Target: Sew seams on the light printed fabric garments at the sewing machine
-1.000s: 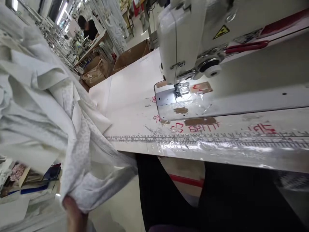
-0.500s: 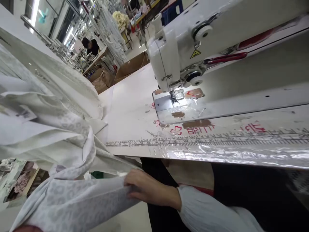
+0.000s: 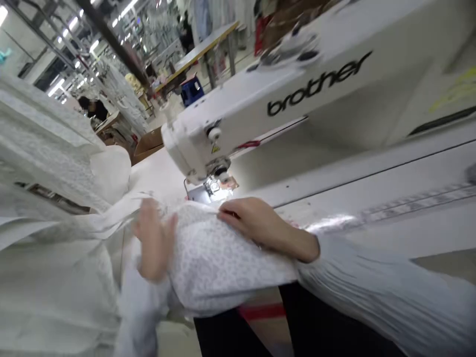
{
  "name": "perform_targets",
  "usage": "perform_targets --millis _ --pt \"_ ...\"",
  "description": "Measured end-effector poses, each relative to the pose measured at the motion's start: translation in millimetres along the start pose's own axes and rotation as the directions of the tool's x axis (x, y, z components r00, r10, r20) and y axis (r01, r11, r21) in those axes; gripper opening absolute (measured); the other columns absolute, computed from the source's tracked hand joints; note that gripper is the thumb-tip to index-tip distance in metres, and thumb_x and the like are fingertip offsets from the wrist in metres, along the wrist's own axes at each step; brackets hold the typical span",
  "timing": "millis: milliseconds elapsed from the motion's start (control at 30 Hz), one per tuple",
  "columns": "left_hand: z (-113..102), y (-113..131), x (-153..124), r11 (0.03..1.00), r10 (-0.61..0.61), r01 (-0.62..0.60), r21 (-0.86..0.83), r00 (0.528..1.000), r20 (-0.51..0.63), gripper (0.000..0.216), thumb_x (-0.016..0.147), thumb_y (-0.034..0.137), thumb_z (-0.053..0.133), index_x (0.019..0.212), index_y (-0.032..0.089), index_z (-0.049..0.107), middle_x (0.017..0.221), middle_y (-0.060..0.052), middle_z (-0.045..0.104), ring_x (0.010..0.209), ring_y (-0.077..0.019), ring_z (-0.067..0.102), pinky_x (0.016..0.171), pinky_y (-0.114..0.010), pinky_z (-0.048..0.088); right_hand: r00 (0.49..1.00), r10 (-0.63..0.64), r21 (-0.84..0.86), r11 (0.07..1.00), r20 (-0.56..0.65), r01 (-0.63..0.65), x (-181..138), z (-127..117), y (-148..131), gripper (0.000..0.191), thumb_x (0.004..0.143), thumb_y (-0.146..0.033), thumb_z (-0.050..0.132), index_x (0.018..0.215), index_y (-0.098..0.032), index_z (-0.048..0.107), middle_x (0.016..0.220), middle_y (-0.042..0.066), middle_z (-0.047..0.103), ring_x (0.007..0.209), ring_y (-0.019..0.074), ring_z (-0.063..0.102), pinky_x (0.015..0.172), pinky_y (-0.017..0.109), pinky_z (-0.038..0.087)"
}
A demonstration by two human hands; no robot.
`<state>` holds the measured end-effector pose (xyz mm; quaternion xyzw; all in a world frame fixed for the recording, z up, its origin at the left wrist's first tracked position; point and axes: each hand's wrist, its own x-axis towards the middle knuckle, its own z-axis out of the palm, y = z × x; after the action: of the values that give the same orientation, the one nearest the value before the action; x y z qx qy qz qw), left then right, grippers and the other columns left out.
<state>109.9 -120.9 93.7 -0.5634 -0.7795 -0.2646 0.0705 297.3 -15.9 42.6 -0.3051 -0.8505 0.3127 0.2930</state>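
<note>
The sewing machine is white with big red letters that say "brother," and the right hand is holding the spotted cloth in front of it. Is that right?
Not quite: the big letters are black, not red. The head view shows it: "brother" in black on the white sewing machine, with the right hand holding the spotted cloth in front.

The right sleeve (image 3: 372, 292) is pale blue-grey and loose, with fine creases along its length. The left sleeve (image 3: 139, 307), blurred, shows a similar pale colour. Black trousers (image 3: 230, 334) appear at the near side.
</note>
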Motion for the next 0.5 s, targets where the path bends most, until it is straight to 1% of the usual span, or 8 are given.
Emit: perform_targets --millis 33,67,100,133,233,300,400,500 --pt "19.6 2.8 -2.2 0.987 0.151 -0.156 0.024 0.978 0.144 0.047 0.090 0.046 0.046 0.129 0.021 0.050 0.138 -0.014 0.049 0.129 -0.0329 0.041 0.104 -0.057 0.031 0.999 0.019 -0.027 0.999 -0.039 -0.020 4.9 -2.7 9.3 0.021 0.091 -0.023 0.046 0.080 -0.017 0.064 0.073 0.004 0.065 0.067 0.0177 0.060 0.059 0.028 0.040" --pt "35.8 3.6 -5.5 0.954 0.271 -0.297 0.041 0.913 0.304 0.045 0.092 0.041 0.042 0.134 0.025 0.045 0.142 -0.011 0.044 0.132 -0.0316 0.037 0.103 -0.058 0.032 0.997 0.027 -0.052 0.998 -0.075 -0.031 6.2 -3.5 15.8 0.020 0.091 -0.021 0.045 0.088 -0.017 0.064 0.081 0.006 0.067 0.072 0.0192 0.061 0.062 0.029 0.043" --pt "48.1 2.1 -8.0 0.923 0.317 -0.375 0.089 0.871 0.375 0.048 0.092 0.040 0.043 0.138 0.028 0.039 0.146 -0.009 0.038 0.135 -0.0328 0.032 0.101 -0.061 0.031 0.994 0.029 -0.072 0.997 -0.107 -0.037 4.4 -2.6 19.4 0.020 0.091 -0.020 0.045 0.097 -0.016 0.063 0.089 0.007 0.067 0.079 0.0205 0.061 0.066 0.031 0.045" --pt "56.5 -1.7 -8.5 0.901 0.327 -0.410 0.138 0.855 0.403 0.049 0.092 0.039 0.042 0.140 0.028 0.036 0.148 -0.008 0.034 0.137 -0.0326 0.029 0.101 -0.061 0.032 0.991 0.012 -0.094 0.995 -0.136 -0.025 0.3 -0.2 20.6 0.022 0.091 -0.019 0.045 0.104 -0.015 0.062 0.096 0.009 0.066 0.085 0.0219 0.061 0.070 0.034 0.047" --pt "63.4 -18.7 3.6 0.858 0.323 -0.446 0.255 0.855 0.406 0.051 0.093 0.038 0.041 0.143 0.028 0.031 0.150 -0.007 0.030 0.138 -0.0316 0.026 0.100 -0.058 0.034 0.971 -0.168 -0.197 0.971 -0.172 0.133 -18.3 13.0 16.0 0.025 0.094 -0.021 0.042 0.109 -0.015 0.060 0.106 0.008 0.065 0.095 0.0222 0.059 0.079 0.036 0.046" --pt "61.7 -25.1 14.7 0.839 0.335 -0.463 0.286 0.853 0.399 0.049 0.094 0.033 0.040 0.142 0.029 0.033 0.150 -0.007 0.032 0.137 -0.0317 0.029 0.099 -0.057 0.036 0.941 -0.291 -0.303 0.925 -0.174 0.230 -28.9 23.0 13.2 0.034 0.100 -0.028 0.029 0.106 -0.018 0.061 0.108 0.005 0.066 0.095 0.0200 0.059 0.080 0.035 0.045" --pt "65.4 -18.9 20.9 0.824 0.407 -0.514 0.239 0.830 0.382 0.045 0.093 0.017 0.035 0.137 0.023 0.041 0.147 -0.009 0.037 0.136 -0.0269 0.033 0.101 -0.051 0.037 0.919 -0.351 -0.417 0.874 -0.181 0.251 -35.2 33.8 14.9 0.051 0.102 -0.032 0.012 0.105 -0.020 0.062 0.111 0.001 0.066 0.098 0.0165 0.059 0.083 0.034 0.042" --pt "77.4 -4.8 18.2 0.813 0.494 -0.565 0.138 0.796 0.349 0.043 0.092 0.011 0.033 0.134 0.014 0.042 0.139 -0.011 0.048 0.132 -0.0196 0.040 0.105 -0.041 0.036 0.910 -0.351 -0.447 0.865 -0.219 0.227 -33.7 36.8 19.4 0.053 0.103 -0.032 0.010 0.103 -0.022 0.062 0.113 -0.002 0.066 0.100 0.0134 0.058 0.085 0.033 0.038"
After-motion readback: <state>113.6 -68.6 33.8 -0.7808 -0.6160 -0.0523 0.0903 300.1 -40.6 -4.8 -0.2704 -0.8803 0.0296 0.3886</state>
